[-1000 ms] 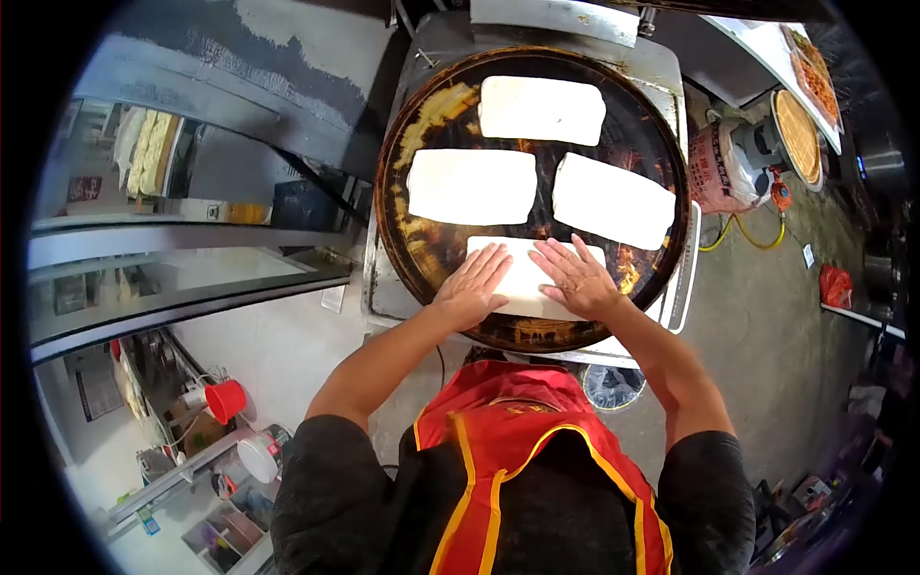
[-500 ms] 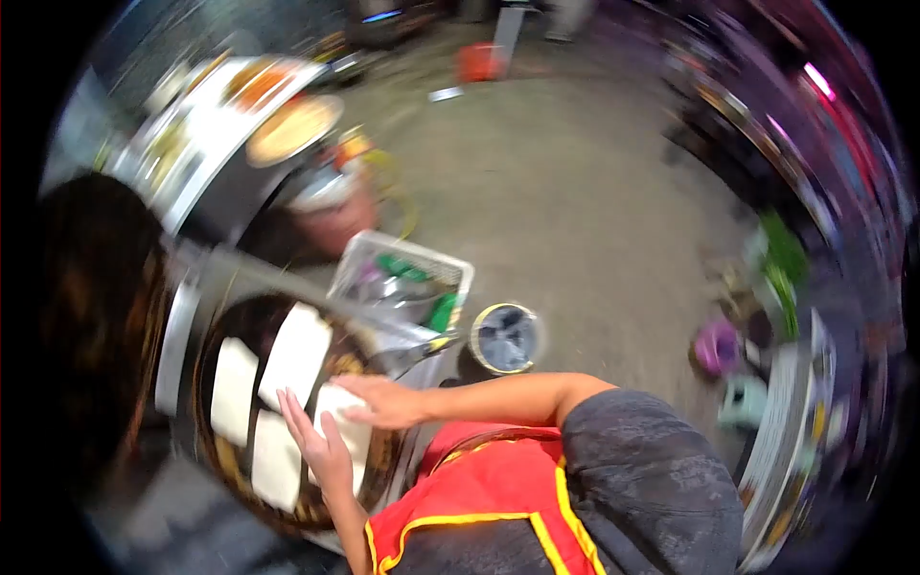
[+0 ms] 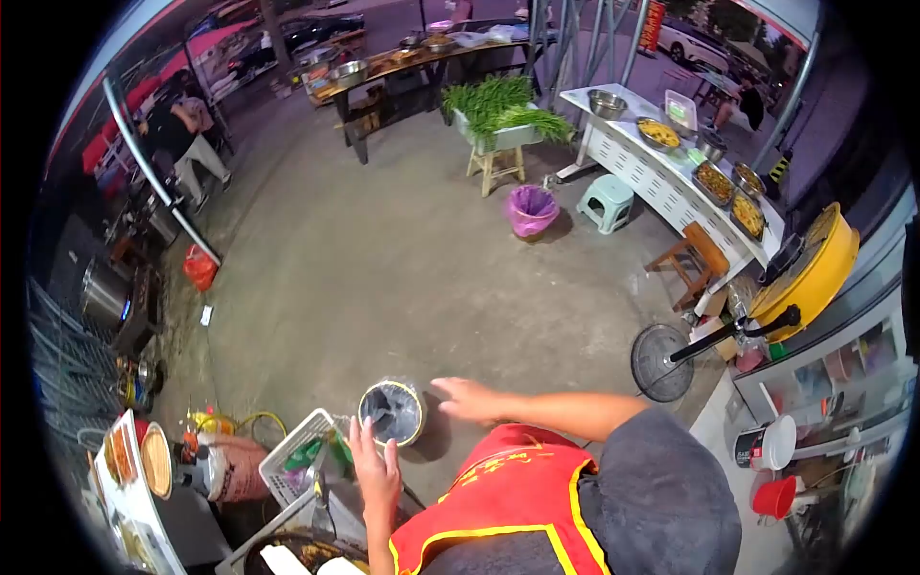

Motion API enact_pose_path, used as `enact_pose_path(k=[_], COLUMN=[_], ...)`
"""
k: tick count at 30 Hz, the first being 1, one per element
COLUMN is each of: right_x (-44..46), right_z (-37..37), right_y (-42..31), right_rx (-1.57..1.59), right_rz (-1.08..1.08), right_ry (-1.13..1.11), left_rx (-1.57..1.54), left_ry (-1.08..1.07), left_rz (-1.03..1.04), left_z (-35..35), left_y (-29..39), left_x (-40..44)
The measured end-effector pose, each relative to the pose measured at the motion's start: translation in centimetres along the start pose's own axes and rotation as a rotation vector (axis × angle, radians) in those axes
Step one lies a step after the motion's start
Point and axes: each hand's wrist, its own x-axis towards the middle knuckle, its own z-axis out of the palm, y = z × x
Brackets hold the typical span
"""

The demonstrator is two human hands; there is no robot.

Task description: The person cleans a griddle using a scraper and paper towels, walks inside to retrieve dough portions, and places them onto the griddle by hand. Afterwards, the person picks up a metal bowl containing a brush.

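My left hand (image 3: 377, 470) is raised with its fingers stretched apart and nothing in it. It is beside a pail (image 3: 420, 422) with a dark inside and a pale rim. To the right of the pail is my right hand (image 3: 467, 399), fingers extended and empty. Below my left hand, at the bottom edge, a round dark pan (image 3: 311, 548) is partly cut off. White flat slabs (image 3: 280, 560) lie in it. A flat metal tool (image 3: 322, 508) with a dark and yellow handle rests by the pan.
A white plastic crate (image 3: 273, 465) of mixed items is left of the pail. A food table (image 3: 129, 494) stands farther left. Ahead are a purple-lined bin (image 3: 532, 211), a stool (image 3: 607, 201) and a tray of greens (image 3: 494, 110). A yellow fan (image 3: 815, 278) stands right.
The view has swung up and to the right, so the pan is now at the bottom edge. Both hands have come off the white slabs and are apart in the air.
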Motion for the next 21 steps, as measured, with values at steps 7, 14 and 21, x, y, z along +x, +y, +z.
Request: enact_pose_path(k=[7, 14, 21], right_x=[-8.0, -16.1, -20.7], right_z=[-12.9, -23.5, -32.2], right_y=[15.0, 28.5, 36.8], right_rx=[-0.211, -0.218, -0.158], right_rz=[0.317, 0.605, 0.807], right_ry=[0.204, 0.255, 0.544], left_rx=[-0.042, -0.311, -0.683], left_ry=[-0.131, -0.416, -0.773], left_rz=[0.200, 0.244, -0.145], left_z=[12.3, 30.2, 47.1], left_y=[8.1, 20.1, 28.6], left_x=[11.1, 26.9, 42.2])
